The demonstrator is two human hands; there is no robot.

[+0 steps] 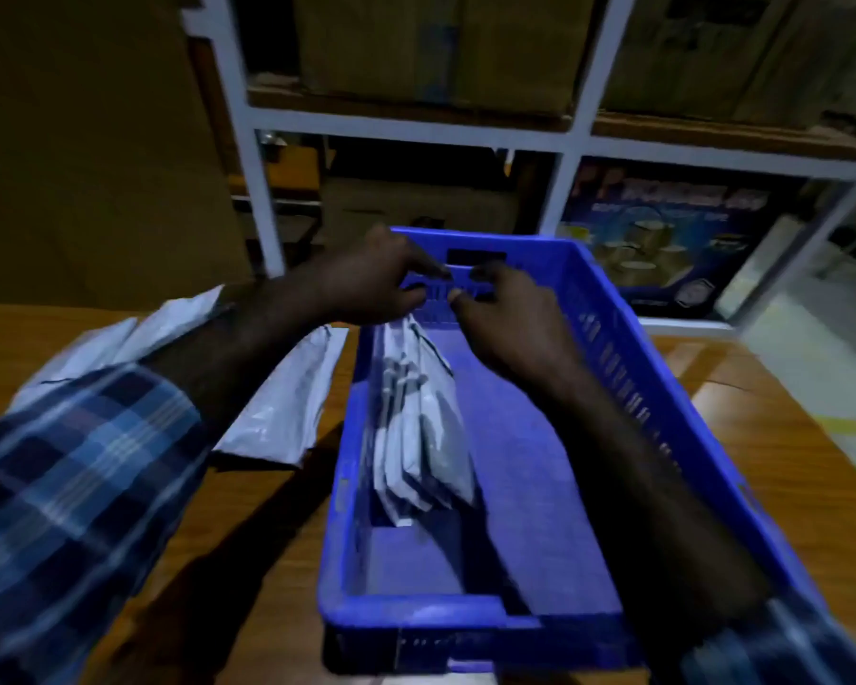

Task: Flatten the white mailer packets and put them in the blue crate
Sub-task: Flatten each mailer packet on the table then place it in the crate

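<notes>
Progress: partway, I judge | several white mailer packets [418,427] stand along the left wall of the blue crate [628,338], centre frame; more packets [287,402] wait left on the wooden table [786,437] | left hand [366,279], right hand [505,313]: fingers curled, pinching the stack's far end | shelving [416,133] with cardboard boxes [431,47] behind, dim room.

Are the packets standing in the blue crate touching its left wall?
Touching. The head view shows the packets leaning against the left wall of the blue crate, with no gap visible.
</notes>
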